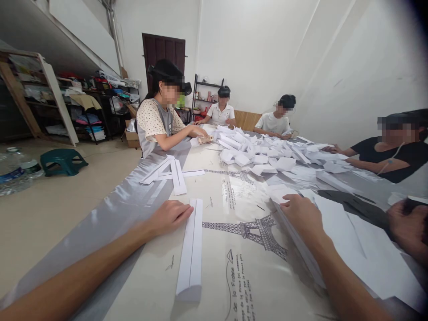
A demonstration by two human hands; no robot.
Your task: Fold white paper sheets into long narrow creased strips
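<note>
On the table in front of me lies a long folded paper strip (190,254) with a seam down its middle. My left hand (172,217) is closed at its far end, fingertips on the left edge. My right hand (304,220) has its fingers curled at the near-left corner of a stack of white paper sheets (364,249), closed on a sheet there; the fingertips are partly hidden. Beyond my left hand, several more folded strips (177,176) lie crossed over one another.
A large heap of folded white papers (254,151) covers the far table. The tablecloth (214,281) has Eiffel Tower prints. Several people sit around; one (160,111) at the left holds a small block (204,139). Another person's hand (409,223) is at the right edge, beside the stack.
</note>
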